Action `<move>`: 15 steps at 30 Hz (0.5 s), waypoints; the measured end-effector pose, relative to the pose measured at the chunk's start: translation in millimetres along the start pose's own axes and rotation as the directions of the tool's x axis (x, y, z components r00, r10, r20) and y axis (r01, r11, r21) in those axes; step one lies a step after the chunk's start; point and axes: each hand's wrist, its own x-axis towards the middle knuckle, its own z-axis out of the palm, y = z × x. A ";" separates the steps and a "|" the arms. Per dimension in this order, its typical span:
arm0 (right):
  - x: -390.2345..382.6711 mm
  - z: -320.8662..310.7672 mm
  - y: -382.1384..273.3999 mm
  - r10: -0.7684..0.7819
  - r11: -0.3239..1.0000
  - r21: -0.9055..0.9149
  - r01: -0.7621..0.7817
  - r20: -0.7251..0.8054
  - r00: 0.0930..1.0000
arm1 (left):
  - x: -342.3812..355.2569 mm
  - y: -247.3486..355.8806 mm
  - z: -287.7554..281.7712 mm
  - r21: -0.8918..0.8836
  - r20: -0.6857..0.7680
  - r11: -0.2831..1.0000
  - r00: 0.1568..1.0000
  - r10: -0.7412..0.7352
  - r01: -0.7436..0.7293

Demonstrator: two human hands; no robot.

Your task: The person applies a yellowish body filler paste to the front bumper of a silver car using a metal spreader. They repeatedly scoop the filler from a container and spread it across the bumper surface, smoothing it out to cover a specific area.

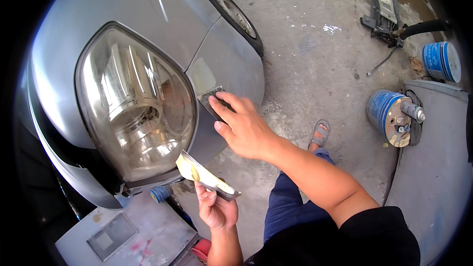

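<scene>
Beside the headlight (135,101) of a silver-grey car, my right hand (249,127) grips a flat dark putty spreader (211,103). Fingers lie along the spreader's face, and its far edge is at the corner panel (231,76). A pale greenish-grey patch of filler (201,75) shows on that panel just beyond the spreader. Lower down, my left hand (217,208) holds up a flat metal putty plate (225,194) from below. Pale yellow putty (188,169) coats much of the plate, which sits tilted close under the headlight's lower corner. Part of the spreader is hidden by my fingers.
The car's front wheel (236,12) is at the top. To the right stand two blue buckets (382,108), one carrying a spray can (413,111), near a grey panel (433,167). A floor jack (386,7) lies far right. A stained grey box-like surface (148,226) stands lower left.
</scene>
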 end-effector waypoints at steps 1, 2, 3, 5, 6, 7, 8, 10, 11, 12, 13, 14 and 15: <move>-6.4 1.1 1.4 -0.014 1.000 -0.025 0.014 0.003 1.000 | 1.1 -0.2 1.7 -0.006 -0.008 1.000 1.000 0.003 -0.003; -13.2 1.5 5.1 -0.020 0.999 -0.029 0.020 0.000 1.000 | 1.9 -0.6 2.3 -0.001 -0.006 1.000 1.000 -0.001 0.001; -11.6 -5.3 5.3 -0.024 0.997 -0.077 0.022 -0.030 0.999 | 2.4 0.4 2.8 0.006 -0.001 1.000 1.000 0.001 -0.001; 2.9 -22.4 5.2 -0.034 0.986 -0.168 0.019 -0.087 0.996 | 1.0 3.0 4.0 0.010 -0.002 1.000 1.000 0.001 -0.001; 12.5 -24.2 9.0 -0.055 0.985 -0.171 0.035 -0.115 0.992 | 0.8 2.1 3.2 0.006 0.000 1.000 1.000 -0.004 0.004; 21.3 -26.5 13.1 -0.116 0.973 -0.213 0.084 -0.140 0.983 | 1.5 1.4 3.2 0.001 0.005 1.000 1.000 -0.011 0.011; 29.3 -28.6 16.8 -0.177 0.958 -0.255 0.132 -0.162 0.971 | 1.2 1.0 3.9 0.003 0.009 1.000 1.000 -0.010 0.010; 41.9 -29.3 20.2 -0.250 0.938 -0.289 0.190 -0.189 0.950 | -1.0 0.2 3.5 0.005 0.009 1.000 1.000 -0.007 0.007; 46.2 -29.3 20.7 -0.270 0.932 -0.299 0.204 -0.197 0.943 | -0.7 0.4 2.9 0.005 0.010 1.000 1.000 -0.008 0.008; 49.0 -28.6 20.7 -0.288 0.926 -0.308 0.219 -0.201 0.936 | -1.4 0.4 1.4 0.004 0.008 1.000 1.000 -0.009 0.009; 50.5 -28.0 20.6 -0.307 0.919 -0.317 0.234 -0.205 0.929 | -2.1 0.3 0.1 0.003 0.007 1.000 1.000 -0.010 0.010; 51.0 -27.5 20.5 -0.311 0.918 -0.316 0.239 -0.204 0.928 | -2.8 0.2 -0.9 -0.005 0.004 1.000 1.000 -0.011 0.011; 51.7 -27.1 20.2 -0.316 0.918 -0.314 0.244 -0.203 0.927 | -3.2 0.1 -1.5 -0.012 0.001 1.000 1.000 -0.011 0.011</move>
